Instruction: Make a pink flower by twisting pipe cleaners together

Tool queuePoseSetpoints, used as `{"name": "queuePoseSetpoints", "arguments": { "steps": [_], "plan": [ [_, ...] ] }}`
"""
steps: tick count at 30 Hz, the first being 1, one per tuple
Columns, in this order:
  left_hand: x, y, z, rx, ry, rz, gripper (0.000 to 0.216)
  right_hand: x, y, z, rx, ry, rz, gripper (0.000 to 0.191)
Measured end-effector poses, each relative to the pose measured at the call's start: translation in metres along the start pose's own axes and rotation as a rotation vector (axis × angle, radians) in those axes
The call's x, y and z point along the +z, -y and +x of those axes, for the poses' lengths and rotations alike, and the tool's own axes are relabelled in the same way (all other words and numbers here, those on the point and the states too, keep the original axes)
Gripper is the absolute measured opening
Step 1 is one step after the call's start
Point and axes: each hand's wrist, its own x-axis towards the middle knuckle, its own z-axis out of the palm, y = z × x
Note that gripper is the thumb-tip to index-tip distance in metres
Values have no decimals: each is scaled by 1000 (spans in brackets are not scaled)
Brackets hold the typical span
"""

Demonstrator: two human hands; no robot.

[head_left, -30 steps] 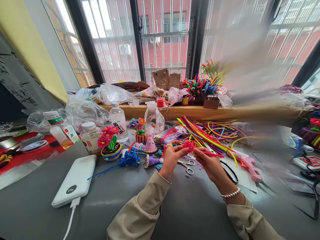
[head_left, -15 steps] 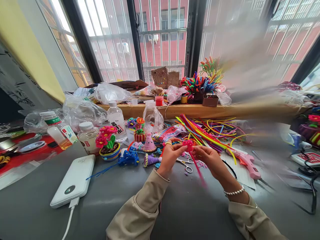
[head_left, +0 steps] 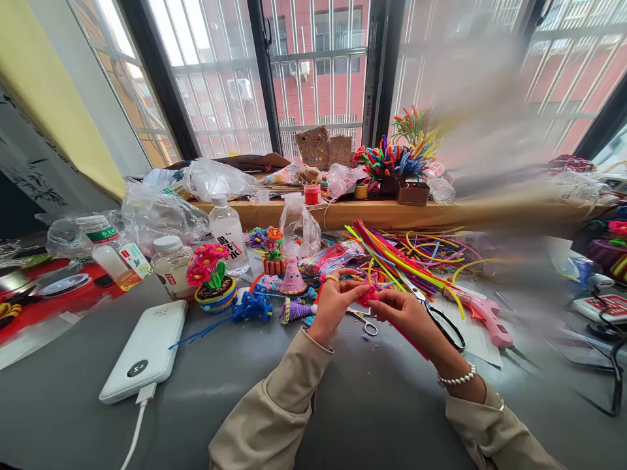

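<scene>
Head view: left hand (head_left: 334, 301) and right hand (head_left: 406, 313) both pinch pink pipe-cleaner flower (head_left: 366, 295) (lower than before), stem now trailing under right palm above worktop (head_left: 343, 405).

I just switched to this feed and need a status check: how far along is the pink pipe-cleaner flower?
Done: the pink flower head looks coiled into shape, and finished pieces like the potted flowers stand on the table. In hand: left hand and right hand both pinch the head, its pink stem trailing under the right hand. Left: the stem looks loose and unplanted; spare pipe cleaners lie behind.
</scene>
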Motion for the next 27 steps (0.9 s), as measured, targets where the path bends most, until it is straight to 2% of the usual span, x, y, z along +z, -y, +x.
{"name": "queuePoseSetpoints", "arguments": {
  "steps": [9, 17, 22, 27],
  "plan": [
    [2, 2, -1, 36, 20, 76, 36, 2, -1, 0, -15, -27, -112, 29],
    [0, 6, 0, 68, 34, 141, 44, 3, -6, 0, -18, 3, -156, 30],
    [0, 4, 0, 40, 68, 83, 46, 1, -4, -1, -22, -34, -197, 29],
    [2, 2, -1, -23, 14, -8, 45, 1, 0, -2, -28, -54, -106, 26]
  ]
}}
